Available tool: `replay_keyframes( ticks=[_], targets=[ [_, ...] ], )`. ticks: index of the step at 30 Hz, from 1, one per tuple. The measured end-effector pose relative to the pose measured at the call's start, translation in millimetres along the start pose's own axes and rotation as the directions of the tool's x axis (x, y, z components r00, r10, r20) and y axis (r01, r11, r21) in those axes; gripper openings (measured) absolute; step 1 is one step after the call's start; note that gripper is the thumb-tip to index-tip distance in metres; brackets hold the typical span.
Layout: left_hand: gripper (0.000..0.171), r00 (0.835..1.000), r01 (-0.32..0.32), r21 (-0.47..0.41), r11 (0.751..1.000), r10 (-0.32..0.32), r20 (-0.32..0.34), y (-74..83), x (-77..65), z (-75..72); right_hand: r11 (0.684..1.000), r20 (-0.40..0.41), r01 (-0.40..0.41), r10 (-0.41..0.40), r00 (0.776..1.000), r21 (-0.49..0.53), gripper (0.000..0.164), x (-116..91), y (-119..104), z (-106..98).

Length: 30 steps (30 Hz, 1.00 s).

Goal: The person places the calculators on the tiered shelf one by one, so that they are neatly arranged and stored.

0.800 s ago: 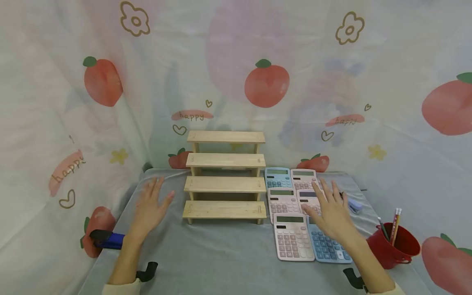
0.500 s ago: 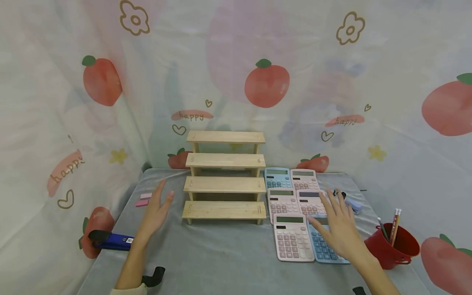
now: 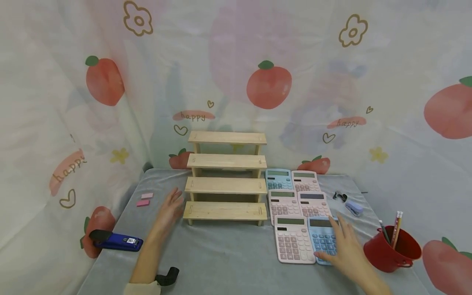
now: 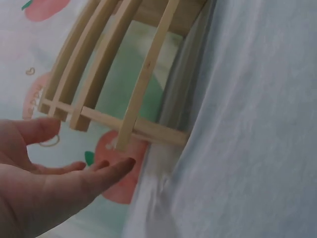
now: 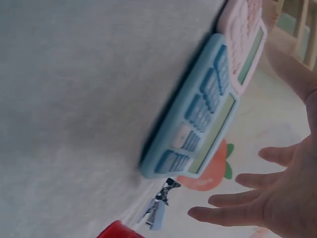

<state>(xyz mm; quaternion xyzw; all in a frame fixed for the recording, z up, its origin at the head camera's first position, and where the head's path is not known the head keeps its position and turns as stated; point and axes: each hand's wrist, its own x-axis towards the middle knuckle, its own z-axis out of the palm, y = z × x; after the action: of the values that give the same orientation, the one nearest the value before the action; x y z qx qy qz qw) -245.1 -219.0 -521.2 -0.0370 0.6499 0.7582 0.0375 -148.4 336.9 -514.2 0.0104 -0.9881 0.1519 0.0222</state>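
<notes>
My left hand is just left of a four-step wooden display stand, its fingers spread and holding nothing. In the left wrist view a gap shows between fingertips and stand. On the right, my right hand hovers with spread fingers at the right side of the front blue calculator; whether the fingertips touch it cannot be told. Left of that calculator lies a pink calculator. Behind them are two pink calculators, one and another, then a blue calculator beside a pink one.
A dark blue stapler lies at the left table edge, two pink erasers behind it. On the right are black binder clips, a small lavender stapler and a red bucket with pencils. A printed curtain surrounds the grey cloth.
My left hand has moved right toward the stand, uncovering the erasers and dark blue stapler. My right hand has come down and nearer, to the front blue calculator, uncovering the calculators behind.
</notes>
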Motion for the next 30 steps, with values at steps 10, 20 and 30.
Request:
replay_keyframes(
  ticks=[10,20,30],
  targets=[
    [0.08,0.994,-0.04,-0.146,0.988,0.025,-0.102,-23.7,3.2,12.7,0.991,0.15,-0.125,0.118,0.982,0.037,0.152,-6.3,17.5,18.3],
    [0.082,0.986,-0.031,-0.163,0.986,0.003,-0.166,-26.9,0.4,15.5,0.982,0.19,-0.185,0.177,0.966,0.025,0.152,-4.4,13.2,29.1],
    [0.08,0.984,-0.02,-0.175,0.984,-0.012,-0.178,-26.3,1.0,15.0,0.981,0.151,-0.171,0.156,0.976,0.094,0.146,-0.2,10.0,26.1]
  ],
)
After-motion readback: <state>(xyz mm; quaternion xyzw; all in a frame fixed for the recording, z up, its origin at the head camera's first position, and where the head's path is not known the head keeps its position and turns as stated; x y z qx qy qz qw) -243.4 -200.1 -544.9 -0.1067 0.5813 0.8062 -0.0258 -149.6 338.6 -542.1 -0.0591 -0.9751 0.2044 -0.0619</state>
